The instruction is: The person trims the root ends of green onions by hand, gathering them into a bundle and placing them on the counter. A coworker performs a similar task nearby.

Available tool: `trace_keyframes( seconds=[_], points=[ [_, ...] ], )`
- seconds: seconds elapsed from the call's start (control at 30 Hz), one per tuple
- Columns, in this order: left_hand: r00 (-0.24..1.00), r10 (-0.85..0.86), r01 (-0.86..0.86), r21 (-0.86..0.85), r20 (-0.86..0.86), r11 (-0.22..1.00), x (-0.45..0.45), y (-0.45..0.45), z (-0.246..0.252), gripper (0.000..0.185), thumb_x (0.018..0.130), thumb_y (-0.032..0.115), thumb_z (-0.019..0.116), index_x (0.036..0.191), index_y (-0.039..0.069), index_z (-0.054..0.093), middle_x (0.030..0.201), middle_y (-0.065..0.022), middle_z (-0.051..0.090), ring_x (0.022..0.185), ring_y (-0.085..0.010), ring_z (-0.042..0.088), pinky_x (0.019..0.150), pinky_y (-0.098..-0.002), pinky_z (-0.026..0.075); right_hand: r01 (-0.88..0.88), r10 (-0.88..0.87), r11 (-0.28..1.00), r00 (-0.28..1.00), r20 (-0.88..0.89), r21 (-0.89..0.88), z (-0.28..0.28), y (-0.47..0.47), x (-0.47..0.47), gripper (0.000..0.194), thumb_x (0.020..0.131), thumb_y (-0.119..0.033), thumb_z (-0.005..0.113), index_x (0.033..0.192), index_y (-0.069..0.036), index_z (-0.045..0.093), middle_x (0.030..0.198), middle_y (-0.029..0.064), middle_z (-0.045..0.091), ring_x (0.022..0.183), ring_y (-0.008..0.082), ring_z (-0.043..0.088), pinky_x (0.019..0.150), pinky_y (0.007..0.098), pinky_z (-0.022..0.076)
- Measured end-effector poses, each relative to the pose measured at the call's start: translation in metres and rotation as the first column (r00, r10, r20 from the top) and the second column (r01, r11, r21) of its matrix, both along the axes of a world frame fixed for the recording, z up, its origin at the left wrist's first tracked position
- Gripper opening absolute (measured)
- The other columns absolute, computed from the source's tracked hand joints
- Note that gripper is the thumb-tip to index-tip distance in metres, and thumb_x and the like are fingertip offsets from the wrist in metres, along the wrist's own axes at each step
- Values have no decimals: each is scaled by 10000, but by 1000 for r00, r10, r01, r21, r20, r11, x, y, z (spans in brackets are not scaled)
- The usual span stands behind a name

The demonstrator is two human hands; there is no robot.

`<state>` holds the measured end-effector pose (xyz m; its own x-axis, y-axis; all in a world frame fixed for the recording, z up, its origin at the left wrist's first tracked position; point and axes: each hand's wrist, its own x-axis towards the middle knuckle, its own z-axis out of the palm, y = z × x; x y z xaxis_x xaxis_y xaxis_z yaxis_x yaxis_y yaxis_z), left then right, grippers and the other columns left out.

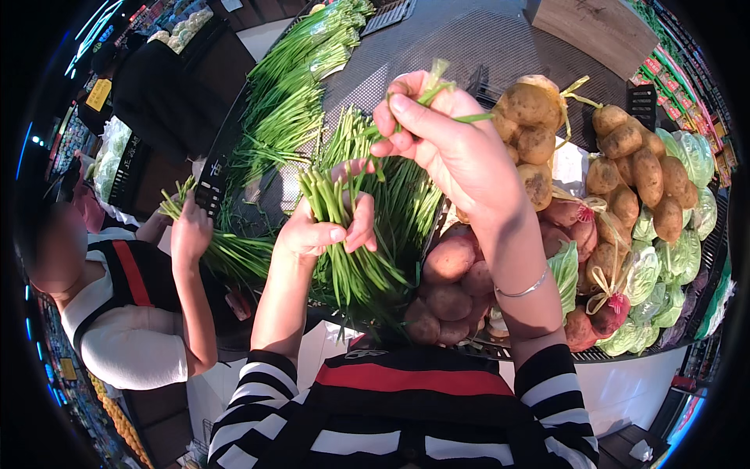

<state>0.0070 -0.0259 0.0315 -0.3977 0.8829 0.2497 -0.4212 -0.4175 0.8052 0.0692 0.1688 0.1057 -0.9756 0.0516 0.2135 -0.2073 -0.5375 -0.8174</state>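
Note:
My left hand (pixel 302 231) grips a bunch of thin green stalks, probably garlic chives (pixel 354 275); their pale cut ends point up and the green ends hang toward me. Raised to the upper right of it, my right hand (pixel 439 135) pinches a few loose green strands (pixel 436 94) between thumb and fingers. Some strands trail down toward the bunch; whether they touch it I cannot tell. Under and beyond both hands lies a long heap of the same greens (pixel 281 111) on a perforated dark display surface (pixel 422 29).
Netted potatoes (pixel 530 117) and reddish potatoes (pixel 448 264) sit close to my right forearm. Further right are plastic-wrapped leafy heads (pixel 679 252). A co-worker (pixel 135 316) at left holds another bunch (pixel 234 252). Another person (pixel 158 99) in dark clothing stands beyond.

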Motion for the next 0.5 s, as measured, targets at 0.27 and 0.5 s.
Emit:
trace_keyframes(
  seconds=[0.27,0.5],
  points=[
    [1000,16,-16,-31,-1,999,-7,-3,-11,305,774,234,715,884,7,545,662,-120,554,573,-195,556,569,-344,491,258,-258,965,928,-269,-36,26,17,-1,96,952,-79,524,959,16,520,845,83,572,709,129,568,796,329,549],
    [955,283,-267,-156,93,951,-22,5,-13,187,858,196,606,926,33,545,725,-146,606,628,-209,586,591,-297,487,546,-438,647,837,-327,532,-23,-24,39,119,948,-38,516,1046,3,571,888,62,601,747,110,595,691,231,488]
  ],
)
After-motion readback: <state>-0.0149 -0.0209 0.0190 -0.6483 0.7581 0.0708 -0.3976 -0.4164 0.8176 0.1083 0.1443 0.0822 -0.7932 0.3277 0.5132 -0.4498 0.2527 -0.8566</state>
